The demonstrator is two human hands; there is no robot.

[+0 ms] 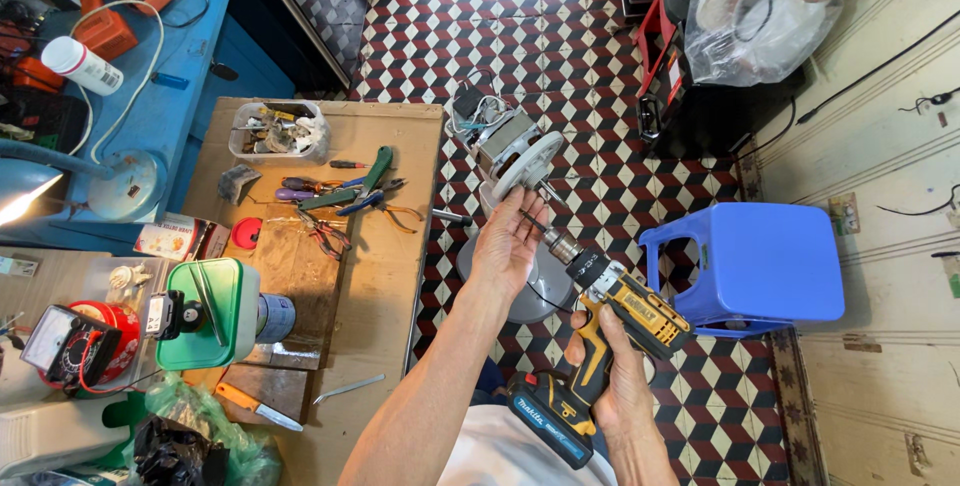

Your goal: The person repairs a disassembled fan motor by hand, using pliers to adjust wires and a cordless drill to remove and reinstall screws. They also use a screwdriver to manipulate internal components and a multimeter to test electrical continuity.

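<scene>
Leftmost, blue-painted worktop (pixel 190 66) with white plastic bottle (pixel 82 65) and round-based desk lamp (pixel 120 186). Below, red analogue multimeter (pixel 70 346) and green-topped plastic container (pixel 208 311). Next over, bare plywood worktop (pixel 400 246) carrying clear plastic tray of small parts (pixel 278 132), green-handled pliers (pixel 372 172) and other loose hand tools. Further right, over red, white and black tiled floor (pixel 560 26), left hand (pixel 510 241) spread open, palm up, fingers resting against white round-flanged electric motor (pixel 515 151); possibly steadying its shaft, though contact point hard to make out. Just right, slim drill bit touching that palm, chucked in yellow and black cordless drill (pixel 625 306) with teal battery pack (pixel 545 431). Right hand (pixel 620 386) wrapped tight round drill grip, drill angled up-left toward motor. Beyond, blue plastic stool (pixel 760 266); top right, clear plastic bag (pixel 765 11) over dark equipment.
</scene>
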